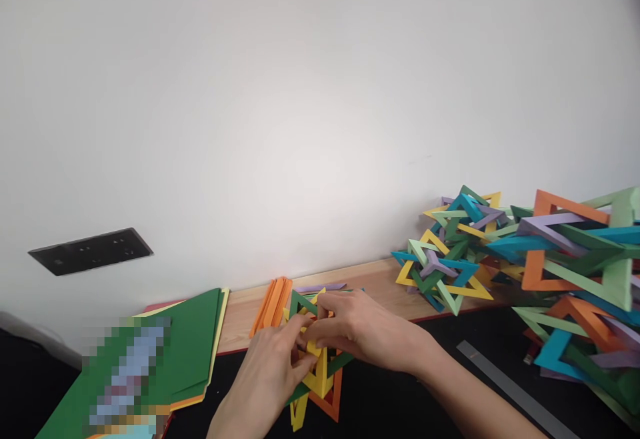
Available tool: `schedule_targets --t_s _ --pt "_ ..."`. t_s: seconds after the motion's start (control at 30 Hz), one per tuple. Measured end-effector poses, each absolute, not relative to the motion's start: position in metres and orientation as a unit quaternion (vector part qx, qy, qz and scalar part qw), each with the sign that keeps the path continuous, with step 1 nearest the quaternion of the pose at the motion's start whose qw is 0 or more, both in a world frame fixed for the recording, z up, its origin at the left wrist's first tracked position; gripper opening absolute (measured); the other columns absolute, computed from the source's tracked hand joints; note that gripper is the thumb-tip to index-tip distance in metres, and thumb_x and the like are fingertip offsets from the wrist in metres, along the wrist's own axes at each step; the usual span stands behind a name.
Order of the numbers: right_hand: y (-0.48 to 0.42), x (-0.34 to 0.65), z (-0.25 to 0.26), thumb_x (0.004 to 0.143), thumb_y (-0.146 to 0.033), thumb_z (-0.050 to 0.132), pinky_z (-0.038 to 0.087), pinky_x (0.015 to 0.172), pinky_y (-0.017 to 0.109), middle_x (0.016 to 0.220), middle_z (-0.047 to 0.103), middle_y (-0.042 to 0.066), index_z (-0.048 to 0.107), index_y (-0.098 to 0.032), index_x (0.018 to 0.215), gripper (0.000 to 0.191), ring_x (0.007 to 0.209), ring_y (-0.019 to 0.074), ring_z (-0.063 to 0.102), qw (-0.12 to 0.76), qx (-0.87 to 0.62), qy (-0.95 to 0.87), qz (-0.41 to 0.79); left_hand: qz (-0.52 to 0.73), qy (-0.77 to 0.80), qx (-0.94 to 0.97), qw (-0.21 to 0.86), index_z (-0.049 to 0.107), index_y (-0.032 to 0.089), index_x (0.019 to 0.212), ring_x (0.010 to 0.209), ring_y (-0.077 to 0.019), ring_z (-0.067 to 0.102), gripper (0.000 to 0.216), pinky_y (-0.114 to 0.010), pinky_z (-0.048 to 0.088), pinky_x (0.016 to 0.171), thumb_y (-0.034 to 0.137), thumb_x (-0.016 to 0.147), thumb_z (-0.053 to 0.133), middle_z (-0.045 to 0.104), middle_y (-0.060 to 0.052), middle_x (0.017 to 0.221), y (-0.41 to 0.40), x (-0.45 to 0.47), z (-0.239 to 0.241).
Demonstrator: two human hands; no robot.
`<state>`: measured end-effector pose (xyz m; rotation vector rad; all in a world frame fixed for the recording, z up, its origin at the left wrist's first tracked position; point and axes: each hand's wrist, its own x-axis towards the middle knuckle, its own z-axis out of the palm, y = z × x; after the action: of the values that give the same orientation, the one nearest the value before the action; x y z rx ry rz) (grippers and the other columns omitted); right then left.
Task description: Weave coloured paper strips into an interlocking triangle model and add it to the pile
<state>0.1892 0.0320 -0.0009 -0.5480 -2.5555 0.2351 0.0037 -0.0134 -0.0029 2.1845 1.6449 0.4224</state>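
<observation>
Both of my hands meet over a folded-paper star model [321, 375] made of yellow, green and orange strips. My left hand [270, 365] has its thumb and fingers pinched on the model's left side. From the right, my right hand [357, 325] reaches across the top, its fingers curled onto a yellow part. The fingertips partly hide the middle of the model. Just behind it lie a bundle of folded orange paper strips [273, 304] and a purple strip [320, 287].
Several finished paper star models [440, 269] fill the right side, stacked by the wall. A steel ruler [515, 389] lies on the black mat [400, 392]. At left is a stack of coloured paper [200, 339], partly blurred. A black socket panel [93, 251] is on the wall.
</observation>
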Motion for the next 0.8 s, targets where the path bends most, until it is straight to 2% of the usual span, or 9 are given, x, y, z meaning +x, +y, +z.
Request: schedule_targets --t_s 0.23,0.43,0.63,0.8 --pt "0.034 0.190 -0.005 0.087 -0.009 0.053 0.022 0.053 0.024 0.072 0.048 -0.002 0.066 -0.020 0.074 0.021 0.063 0.0095 0.043 0.258 -0.205 -0.939 0.097 0.142 0.580 0.780 0.189 0.060 0.023 0.110 0.057 -0.0205 0.062 0.039 -0.027 0.040 0.057 0.012 0.073 0.052 0.073 0.000 0.070 -0.014 0.004 -0.001" --pt "0.036 0.189 -0.007 0.088 -0.010 0.050 0.021 0.053 0.025 0.071 0.047 -0.001 0.065 -0.020 0.076 0.021 0.062 0.0104 0.038 0.262 -0.204 -0.940 0.079 0.108 0.586 0.787 0.160 0.055 0.021 0.121 0.068 -0.0244 0.064 0.045 -0.030 0.041 0.061 0.014 0.076 0.051 0.072 -0.004 0.077 -0.019 0.003 -0.006" --pt "0.035 0.185 -0.007 0.088 -0.011 0.050 0.018 0.052 0.026 0.070 0.045 -0.001 0.065 -0.019 0.077 0.021 0.060 0.0109 0.035 0.268 -0.228 -0.934 0.064 0.110 0.584 0.785 0.175 0.058 0.021 0.108 0.059 -0.0220 0.062 0.029 -0.028 0.037 0.056 0.017 0.082 0.046 0.071 0.000 0.066 -0.019 0.008 0.003" --pt "0.035 0.183 -0.007 0.088 -0.012 0.052 0.019 0.052 0.026 0.068 0.045 -0.001 0.066 -0.019 0.075 0.021 0.059 0.0109 0.035 0.270 -0.242 -0.930 0.062 0.120 0.602 0.777 0.138 0.050 0.022 0.126 0.072 -0.0255 0.067 0.041 -0.032 0.043 0.064 0.022 0.085 0.045 0.074 -0.004 0.082 -0.021 0.011 0.001"
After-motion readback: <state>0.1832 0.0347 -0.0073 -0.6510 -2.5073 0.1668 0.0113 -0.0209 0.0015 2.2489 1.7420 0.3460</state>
